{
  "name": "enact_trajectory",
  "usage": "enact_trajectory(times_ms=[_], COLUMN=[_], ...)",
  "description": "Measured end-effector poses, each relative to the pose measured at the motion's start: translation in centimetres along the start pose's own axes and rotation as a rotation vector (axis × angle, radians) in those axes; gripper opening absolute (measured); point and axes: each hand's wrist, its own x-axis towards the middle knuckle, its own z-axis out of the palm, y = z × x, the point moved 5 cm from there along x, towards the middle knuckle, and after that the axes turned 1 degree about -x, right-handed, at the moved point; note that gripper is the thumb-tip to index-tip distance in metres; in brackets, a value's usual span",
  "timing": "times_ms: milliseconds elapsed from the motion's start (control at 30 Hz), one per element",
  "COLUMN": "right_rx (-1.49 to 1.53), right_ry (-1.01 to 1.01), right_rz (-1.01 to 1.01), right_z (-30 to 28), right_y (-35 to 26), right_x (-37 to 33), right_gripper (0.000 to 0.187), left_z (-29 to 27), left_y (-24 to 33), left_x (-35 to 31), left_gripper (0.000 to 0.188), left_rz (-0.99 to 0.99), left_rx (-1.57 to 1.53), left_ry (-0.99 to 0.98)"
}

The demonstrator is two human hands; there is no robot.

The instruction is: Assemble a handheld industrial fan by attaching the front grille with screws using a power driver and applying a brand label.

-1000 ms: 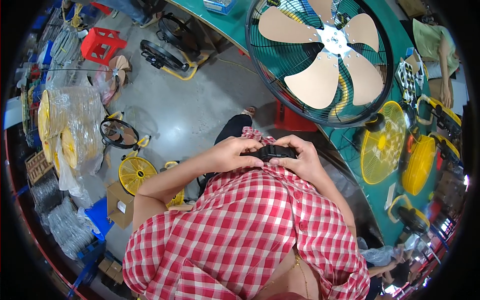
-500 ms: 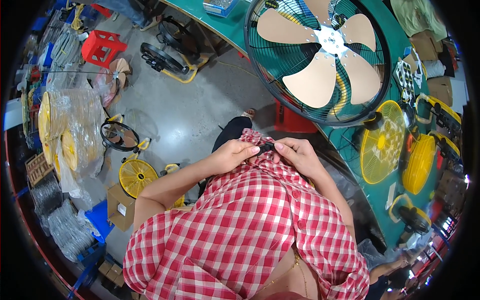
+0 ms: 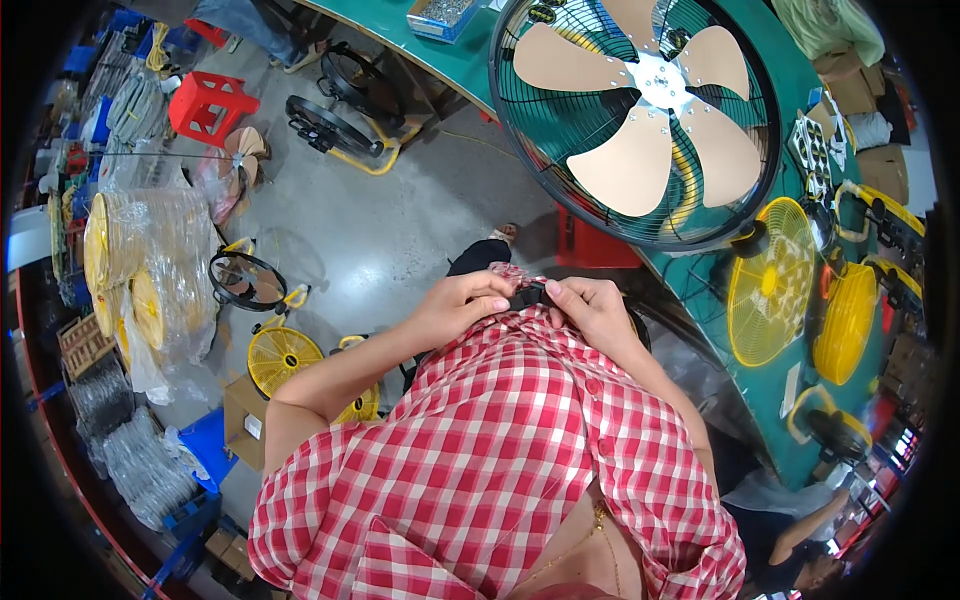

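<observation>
A black buckle (image 3: 529, 295) sits at the person's waist, in front of a red-and-white checked shirt (image 3: 480, 420). At the buckle's 9 o'clock, the left hand (image 3: 452, 308) pinches one end between thumb and fingers; at 3 o'clock, the right hand (image 3: 597, 312) has its fingers closed on the other end. Toward 1 o'clock, a large fan (image 3: 660, 84) with tan blades lies on a green table (image 3: 745, 405). A yellow fan guard (image 3: 770, 283) stands at 3 o'clock. On the floor, a red stool (image 3: 212, 106) is at 10 o'clock.
</observation>
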Motion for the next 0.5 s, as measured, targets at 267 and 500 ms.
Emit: enact_trajectory(times_ms=[267,500], right_rx=[-0.107,-0.164], right_ry=[0.076,0.175], right_rz=[-0.017,-0.235], right_z=[-0.1,0.3], right_y=[0.4,-0.8], right_x=[0.0,-0.3], right_gripper=[0.036,0.027], left_z=[-1.2,-0.4], left_y=[5.2,1.0], left_x=[-2.7,-2.5], left_gripper=[0.024,0.021], left_rz=[0.768,0.446], left_rx=[0.938,0.854], left_ry=[0.428,0.227])
